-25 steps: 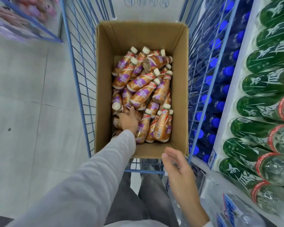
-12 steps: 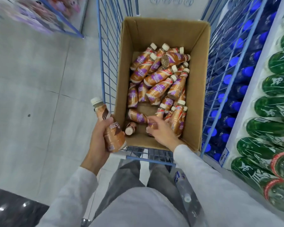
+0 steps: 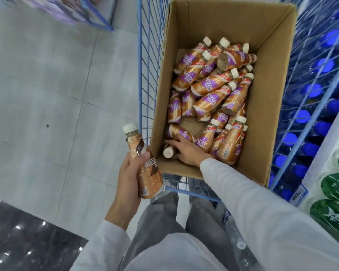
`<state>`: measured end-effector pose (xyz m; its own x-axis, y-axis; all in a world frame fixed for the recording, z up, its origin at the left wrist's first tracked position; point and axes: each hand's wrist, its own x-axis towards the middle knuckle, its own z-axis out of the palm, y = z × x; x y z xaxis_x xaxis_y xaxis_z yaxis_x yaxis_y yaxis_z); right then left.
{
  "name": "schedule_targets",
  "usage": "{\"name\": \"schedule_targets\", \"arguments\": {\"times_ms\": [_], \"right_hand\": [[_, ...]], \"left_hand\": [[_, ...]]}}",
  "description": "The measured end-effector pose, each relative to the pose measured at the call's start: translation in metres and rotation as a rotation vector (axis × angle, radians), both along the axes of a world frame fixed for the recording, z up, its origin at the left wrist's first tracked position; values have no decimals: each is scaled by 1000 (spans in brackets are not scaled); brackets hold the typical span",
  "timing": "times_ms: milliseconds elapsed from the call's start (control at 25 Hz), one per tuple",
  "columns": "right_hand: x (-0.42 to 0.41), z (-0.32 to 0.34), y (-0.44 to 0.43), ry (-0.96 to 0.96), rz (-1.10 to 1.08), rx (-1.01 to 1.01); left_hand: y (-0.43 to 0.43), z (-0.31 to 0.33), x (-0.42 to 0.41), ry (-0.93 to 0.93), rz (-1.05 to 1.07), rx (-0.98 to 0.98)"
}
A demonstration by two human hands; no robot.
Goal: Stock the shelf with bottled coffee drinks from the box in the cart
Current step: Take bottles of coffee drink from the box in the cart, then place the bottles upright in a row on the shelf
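Looking down into a deep brown cardboard box (image 3: 272,94), open-topped, set in a blue wire cart (image 3: 145,75). Heaped loosely inside: glossy copper-and-purple bottles (image 3: 213,89), slim-necked, capped in matte cream. Clamped in the left hand (image 3: 129,173), just outside the cart's near left corner: a held bottle (image 3: 147,171), cap up, copper wrap with a brown swirl, fingers curled round its body. Reaching into the box's near left corner: the right hand (image 3: 186,151), fingers stretched apart, laid across a lying bottle (image 3: 168,152), round cap toward the viewer. On the white shelf (image 3: 325,145) at right: green bottles (image 3: 337,186). Underfoot: pale grey tiles (image 3: 47,85).
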<state>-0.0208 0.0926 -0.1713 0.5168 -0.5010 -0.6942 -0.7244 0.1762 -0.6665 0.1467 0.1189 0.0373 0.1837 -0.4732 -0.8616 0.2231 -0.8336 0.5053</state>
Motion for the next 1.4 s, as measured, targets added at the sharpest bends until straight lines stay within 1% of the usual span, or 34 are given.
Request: {"name": "schedule_targets", "arguments": {"times_ms": [80, 200, 320, 440, 600, 680, 840, 920, 1040, 1120, 1240, 1400], "right_hand": [[-6, 11, 4, -27, -91, 21], [-27, 47, 10, -86, -418, 152], [-52, 102, 18, -164, -697, 249], [-69, 164, 24, -294, -939, 221], [-74, 254, 42, -447, -1269, 31], [-75, 295, 57, -546, -1400, -107], [-78, 362, 96, -770, -1746, -342], [-84, 388, 128, -821, -1903, -456], [-94, 419, 182, -807, -2070, -593], [-100, 441, 228, -766, -2172, -718], [-102, 476, 305, -636, -2291, -877], [-100, 540, 430, -458, -2368, -1100]], "left_hand": [[1, 3, -1, 1, -23, -12], [-3, 12, -1, -18, -78, -35], [-14, 34, -3, -10, -168, -64], [-29, 62, -8, 30, -248, -131], [-43, 107, -32, 106, -389, -273], [-46, 130, -53, 176, -488, -342], [-39, 175, -98, 300, -693, -454], [-22, 199, -125, 342, -830, -516], [13, 230, -162, 460, -981, -559], [51, 253, -187, 518, -1120, -597], [117, 282, -216, 607, -1294, -662], [230, 332, -253, 812, -1527, -770]]}}
